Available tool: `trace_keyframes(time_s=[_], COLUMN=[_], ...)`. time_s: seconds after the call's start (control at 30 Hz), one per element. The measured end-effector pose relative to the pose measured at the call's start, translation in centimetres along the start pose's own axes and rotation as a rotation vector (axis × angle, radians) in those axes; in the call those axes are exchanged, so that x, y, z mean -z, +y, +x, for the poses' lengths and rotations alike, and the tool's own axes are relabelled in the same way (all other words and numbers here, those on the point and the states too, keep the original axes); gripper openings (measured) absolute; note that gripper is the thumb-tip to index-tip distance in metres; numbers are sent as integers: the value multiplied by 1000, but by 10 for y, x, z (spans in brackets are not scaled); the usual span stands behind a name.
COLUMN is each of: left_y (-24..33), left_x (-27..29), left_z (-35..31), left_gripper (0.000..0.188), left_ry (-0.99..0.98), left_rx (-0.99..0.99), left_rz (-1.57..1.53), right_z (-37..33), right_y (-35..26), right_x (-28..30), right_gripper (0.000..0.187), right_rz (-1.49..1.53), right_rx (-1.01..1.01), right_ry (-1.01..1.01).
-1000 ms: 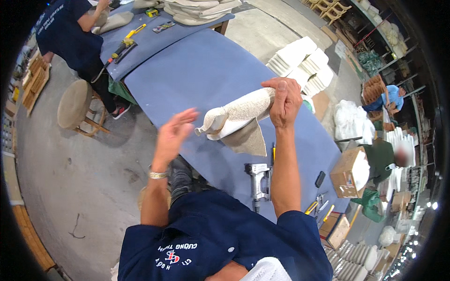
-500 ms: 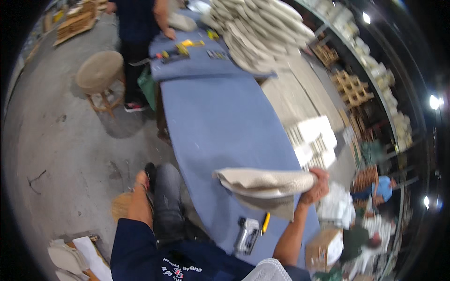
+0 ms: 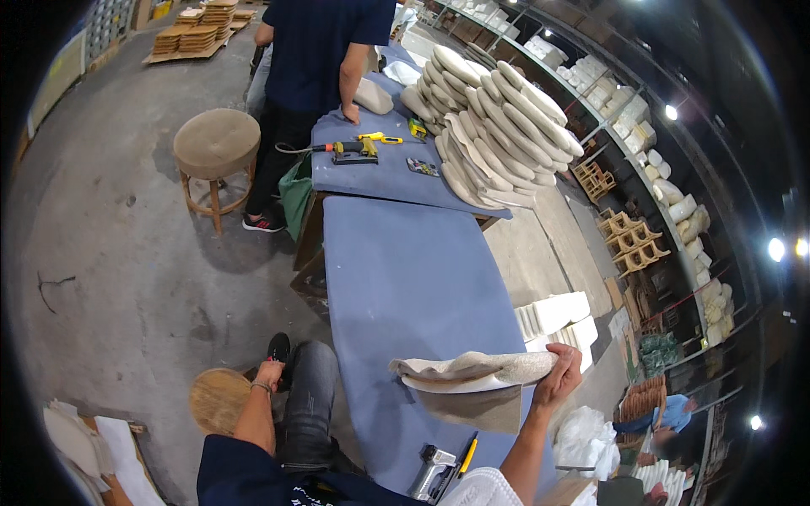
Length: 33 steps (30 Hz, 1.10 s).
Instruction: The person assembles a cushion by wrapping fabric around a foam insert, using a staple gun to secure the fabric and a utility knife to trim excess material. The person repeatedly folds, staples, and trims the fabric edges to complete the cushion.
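My right hand is closed on the right end of a folded beige fabric cushion cover. The cover extends leftward above the blue-topped table, and a flat fabric flap hangs from its lower side. Close to my right forearm, a silver staple gun lies on the table beside a yellow-handled tool. Low on the left, my left hand is beside my knee, above the edge of a round wooden stool. Its fingers are too small and partly hidden to make out.
Beyond a gap, a second blue table bears a yellow nail gun and a tall stack of beige cushions. A person in dark clothes stands there near a padded stool. White foam blocks sit right of my table.
The view has tilted upward, so tables and tools appear lower. My right hand still grips the fabric cover over the table; my left hand stays low by the wooden stool.
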State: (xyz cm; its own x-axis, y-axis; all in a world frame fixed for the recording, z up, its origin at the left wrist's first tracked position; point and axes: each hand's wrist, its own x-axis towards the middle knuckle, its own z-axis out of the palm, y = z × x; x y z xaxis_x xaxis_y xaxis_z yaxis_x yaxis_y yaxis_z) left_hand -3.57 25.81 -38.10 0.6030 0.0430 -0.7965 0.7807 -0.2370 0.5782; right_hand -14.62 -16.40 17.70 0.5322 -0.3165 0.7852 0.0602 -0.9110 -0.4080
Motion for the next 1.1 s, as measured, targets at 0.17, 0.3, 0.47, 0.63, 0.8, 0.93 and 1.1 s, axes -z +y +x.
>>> trace_keyframes(time_s=[0.17, 0.3, 0.47, 0.63, 0.8, 0.93, 1.1], left_y=[31, 7, 24, 276, 407, 447, 480], left_x=[-25, 7, 25, 31, 137, 160, 144], left_z=[-23, 64, 27, -201, -472, -540, -547], left_gripper=[27, 25, 29, 24, 84, 85, 83], left_ry=[298, 281, 162, 21, -553, -1153, -1174], left_rx=[-146, 31, -528, -889, -2106, -2450, -2471], left_rz=[211, 196, 633, -608, -1294, -1029, -1003], right_z=[-10, -1, -19, -14, 20, 27, 45], right_y=[-2, -18, 3, 0, -16, -15, -19], right_x=[14, -10, 1, 2, -44, -46, -57], right_gripper=[42, 42, 44, 39, 31, 28, 25], right_rz=[-188, -26, -58, -55, 35, -20, -52], right_rx=[-74, 21, 48, -59, 49, 35, 26], right_ry=[-98, -109, -20, 8, 19, 40, -15])
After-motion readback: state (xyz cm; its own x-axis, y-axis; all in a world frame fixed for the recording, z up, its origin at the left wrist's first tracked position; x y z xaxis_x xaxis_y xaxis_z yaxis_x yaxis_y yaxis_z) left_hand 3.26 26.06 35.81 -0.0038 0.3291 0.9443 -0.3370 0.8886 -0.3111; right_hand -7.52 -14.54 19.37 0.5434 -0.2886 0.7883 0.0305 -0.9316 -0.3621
